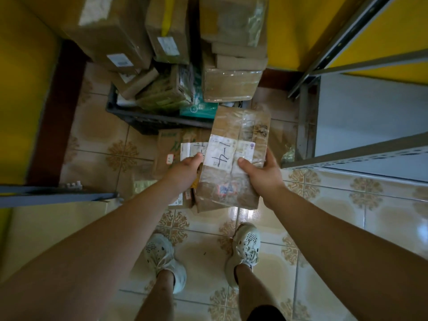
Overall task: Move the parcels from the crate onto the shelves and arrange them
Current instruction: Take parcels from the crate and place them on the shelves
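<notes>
A taped brown cardboard parcel [236, 144] with a white label and black handwriting is held flat in front of me, above the floor. My left hand [185, 169] grips its left edge and my right hand [261, 174] grips its right edge, thumb on top. Beyond it sits the dark plastic crate [139, 117] on the floor, filled with several parcels, among them a greenish box [166, 91] and a teal packet [199, 107]. The grey metal shelves [361, 126] stand to my right, their white boards bare where I can see them.
Large cardboard boxes [111, 31] and a taped stack [231, 59] are piled against the yellow wall behind the crate. More flat parcels [171, 151] lie on the tiled floor under the held one. Another shelf edge [58, 195] juts in at left. My feet stand below.
</notes>
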The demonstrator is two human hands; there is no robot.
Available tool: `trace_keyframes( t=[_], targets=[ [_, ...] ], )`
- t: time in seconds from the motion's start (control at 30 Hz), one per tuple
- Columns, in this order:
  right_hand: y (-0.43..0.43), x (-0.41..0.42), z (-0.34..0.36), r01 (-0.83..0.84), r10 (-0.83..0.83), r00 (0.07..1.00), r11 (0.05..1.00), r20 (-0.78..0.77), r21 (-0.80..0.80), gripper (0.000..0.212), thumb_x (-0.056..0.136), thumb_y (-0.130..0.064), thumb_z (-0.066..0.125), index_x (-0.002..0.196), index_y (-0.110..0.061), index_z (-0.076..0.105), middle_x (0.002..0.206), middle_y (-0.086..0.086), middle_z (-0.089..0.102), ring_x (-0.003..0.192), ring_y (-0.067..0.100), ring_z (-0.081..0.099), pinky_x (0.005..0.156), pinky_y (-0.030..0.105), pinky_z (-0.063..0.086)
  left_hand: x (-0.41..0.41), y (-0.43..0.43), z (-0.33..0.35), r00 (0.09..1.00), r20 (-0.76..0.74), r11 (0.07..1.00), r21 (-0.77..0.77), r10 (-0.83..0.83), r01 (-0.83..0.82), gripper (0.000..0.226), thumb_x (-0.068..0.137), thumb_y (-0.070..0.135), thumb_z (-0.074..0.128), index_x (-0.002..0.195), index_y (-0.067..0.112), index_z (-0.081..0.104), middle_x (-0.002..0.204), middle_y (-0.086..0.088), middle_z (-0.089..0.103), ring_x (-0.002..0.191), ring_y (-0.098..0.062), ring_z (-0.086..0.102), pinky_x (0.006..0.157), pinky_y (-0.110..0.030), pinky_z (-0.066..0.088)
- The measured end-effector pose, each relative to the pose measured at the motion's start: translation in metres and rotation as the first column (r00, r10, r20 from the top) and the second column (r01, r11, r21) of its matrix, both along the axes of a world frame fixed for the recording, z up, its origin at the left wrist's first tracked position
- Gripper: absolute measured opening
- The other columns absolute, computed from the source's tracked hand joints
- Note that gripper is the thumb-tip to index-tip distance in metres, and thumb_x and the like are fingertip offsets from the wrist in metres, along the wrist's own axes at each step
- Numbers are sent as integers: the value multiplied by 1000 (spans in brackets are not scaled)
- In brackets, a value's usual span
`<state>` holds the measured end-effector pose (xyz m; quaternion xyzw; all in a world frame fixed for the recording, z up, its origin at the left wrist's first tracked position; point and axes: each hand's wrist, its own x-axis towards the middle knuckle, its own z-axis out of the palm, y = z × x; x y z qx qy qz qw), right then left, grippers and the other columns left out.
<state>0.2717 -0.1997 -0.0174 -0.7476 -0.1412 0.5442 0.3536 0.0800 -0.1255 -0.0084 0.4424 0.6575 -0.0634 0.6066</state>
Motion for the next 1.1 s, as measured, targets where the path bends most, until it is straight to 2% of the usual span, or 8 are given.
trace_keyframes(
  t=[0.1, 0.23, 0.37, 0.53, 0.7, 0.87, 0.97, 1.1],
  targets=[
    [3, 3, 55, -58, 57, 998, 998, 37, 17, 76, 80, -36, 80, 145, -31, 41, 121, -8, 68, 93, 12, 70, 81, 32, 58, -4, -8, 42, 991, 70, 993, 15, 116, -117, 100, 52, 92, 32, 130, 35, 55, 136, 1, 57, 125, -26, 52, 107, -49, 39],
    [-1, 4, 138, -77, 72, 996, 993, 56, 90, 62, 84, -32, 78, 136, -31, 44, 107, -15, 67, 87, 7, 67, 71, 27, 57, 3, -27, 153, 984, 139, 991, 60, 107, -117, 53, 92, 64, 41, 126, 28, 58, 125, 1, 62, 112, -22, 59, 101, -46, 46],
    [-21, -6, 218, -27, 14, 997, 982, 73, 189, 54, 84, -32, 78, 128, -41, 47, 110, -13, 68, 92, 13, 69, 81, 36, 59, -3, -41, 226, 973, 211, 980, 156, 93, -127, 38, 97, 47, 50, 126, 24, 55, 120, 4, 62, 100, -15, 60, 87, -36, 50],
    [-70, -26, 307, 115, -143, 987, 946, 73, 302, 49, 85, -28, 77, 122, -43, 48, 113, -7, 70, 97, 20, 71, 89, 47, 58, -14, -65, 306, 941, 332, 962, 269, -56, -37, 34, 93, 40, 61, 123, 25, 56, 105, 8, 68, 92, -13, 67, 78, -31, 54],
    [-133, -34, 387, 223, -300, 944, 887, 139, 406, 63, 89, -28, 75, 142, -32, 41, 114, -6, 65, 83, 8, 66, 57, 19, 52, -7, -100, 386, 867, 361, 883, 439, -344, 167, 26, 95, 33, 59, 119, 30, 49, 99, 16, 60, 89, -5, 60, 69, -22, 47],
    [-206, -4, 449, 300, -433, 877, 831, 208, 468, 54, 84, -32, 78, 130, -36, 50, 110, -8, 70, 90, 14, 72, 88, 40, 58, 36, -146, 447, 760, 399, 810, 518, -513, 275, 41, 92, 35, 63, 129, 29, 47, 121, 4, 63, 102, -14, 63, 86, -34, 52],
    [-257, 26, 478, 341, -506, 832, 789, 226, 511, 58, 85, -31, 77, 135, -35, 48, 104, -13, 68, 86, 11, 72, 75, 30, 59, 77, -184, 471, 707, 421, 784, 538, -569, 310, 51, 88, 36, 67, 133, 25, 47, 126, 2, 61, 107, -18, 62, 90, -41, 54],
    [-335, 76, 503, 392, -585, 772, 746, 248, 539, 61, 86, -28, 76, 138, -34, 44, 97, -18, 64, 77, 4, 69, 58, 20, 53, 144, -249, 496, 617, 392, 681, 647, -682, 342, 42, 93, 28, 62, 131, 27, 44, 121, 8, 57, 101, -11, 58, 80, -24, 51]
  ],
)
